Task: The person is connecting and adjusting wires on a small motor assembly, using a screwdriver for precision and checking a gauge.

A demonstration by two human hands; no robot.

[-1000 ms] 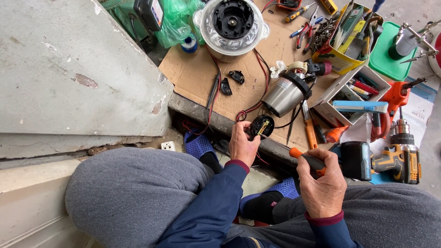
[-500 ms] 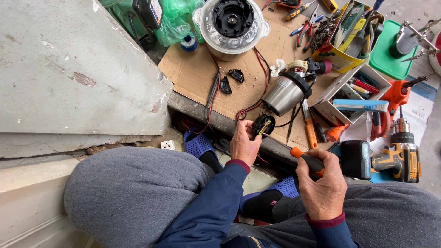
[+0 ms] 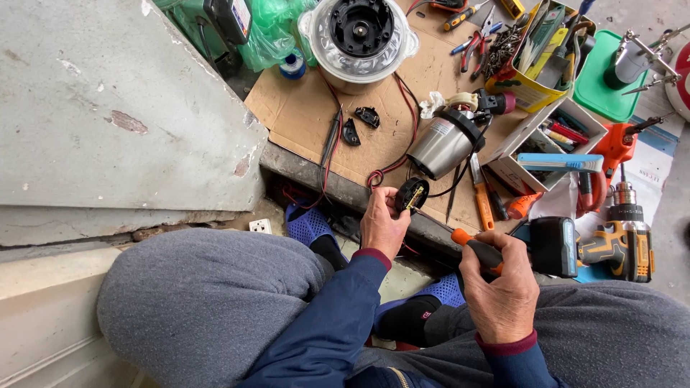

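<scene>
My left hand (image 3: pixel 381 226) holds a small round black switch part (image 3: pixel 411 195) with brass contacts, its red and black wires (image 3: pixel 392 169) trailing up to the cardboard. My right hand (image 3: pixel 501 291) grips a screwdriver with an orange and black handle (image 3: pixel 476 248), held low and just right of the left hand. A silver cylindrical motor (image 3: pixel 447 144) lies on the cardboard just above the black part. A round white and clear appliance base (image 3: pixel 358 36) with a black centre stands farther up.
Brown cardboard (image 3: pixel 302 108) covers the floor ahead. Two small black pieces (image 3: pixel 358 123) lie on it. A yellow and black cordless drill (image 3: pixel 611 244) sits at right, boxes of tools (image 3: pixel 546 50) behind it. A concrete slab (image 3: pixel 108 108) fills the left. My grey-trousered knees and blue slippers are below.
Both hands stay nearly in place; the left hand has turned the black part slightly. The screwdriver hand has barely shifted.
</scene>
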